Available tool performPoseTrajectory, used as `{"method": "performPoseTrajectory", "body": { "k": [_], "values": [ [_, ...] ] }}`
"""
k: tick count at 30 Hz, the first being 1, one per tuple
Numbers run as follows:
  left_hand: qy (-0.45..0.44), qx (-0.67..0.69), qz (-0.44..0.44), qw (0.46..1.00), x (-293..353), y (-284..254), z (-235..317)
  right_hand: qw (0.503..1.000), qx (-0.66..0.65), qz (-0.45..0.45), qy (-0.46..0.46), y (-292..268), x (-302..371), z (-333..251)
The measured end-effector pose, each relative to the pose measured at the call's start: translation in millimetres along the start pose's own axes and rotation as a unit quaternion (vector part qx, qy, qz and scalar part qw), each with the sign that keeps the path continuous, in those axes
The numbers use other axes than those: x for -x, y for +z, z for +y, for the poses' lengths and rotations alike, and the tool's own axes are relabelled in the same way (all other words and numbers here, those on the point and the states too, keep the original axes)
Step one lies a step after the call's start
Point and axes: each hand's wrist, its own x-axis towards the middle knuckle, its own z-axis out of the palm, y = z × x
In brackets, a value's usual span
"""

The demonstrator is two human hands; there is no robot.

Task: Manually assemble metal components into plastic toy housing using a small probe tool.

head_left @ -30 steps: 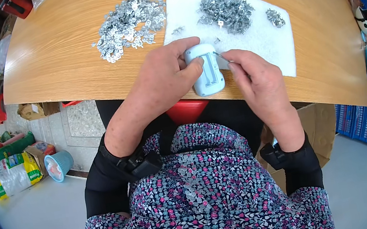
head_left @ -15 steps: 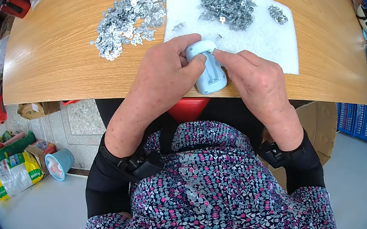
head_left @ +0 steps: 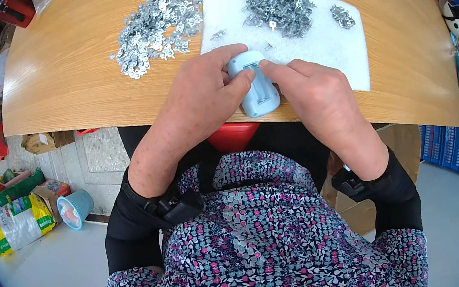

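While the left grip (head_left: 201,91) clasps a pale-blue plastic case with rounded corners (head_left: 262,86) by its left side, thumb laid on its upper face, the right grip (head_left: 319,91) bends in from the other side, its fingertips at the far right of the recess; whether they pinch something small I cannot tell. The case sits between the two grips, at the near edge of the wood-grained worktop (head_left: 79,89). Smooth and matt, it has a long, narrow recess down its middle and small round marks near its corners. Its recessed face turns upward; its long axis runs away from the wearer, the far end tipped slightly left. Beyond the grips, a white, fibrous sheet (head_left: 335,59) bears a heap of small grey metal pieces (head_left: 281,10). Ahead of the left grip lies a spread of flat, silvery metal pieces (head_left: 156,32).
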Motion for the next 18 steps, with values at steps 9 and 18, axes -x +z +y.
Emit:
{"method": "performPoseTrajectory", "body": {
  "k": [9,18],
  "values": [
    [-0.011,0.000,0.000,1.000,0.7,-0.7,1.7,0.998,-0.033,0.056,-0.002,11.6,3.6,3.5],
    [-0.013,0.030,-0.010,0.999,0.5,2.8,-1.5,0.994,0.075,-0.032,-0.077,-2.6,-1.9,7.5]
  ]
}}
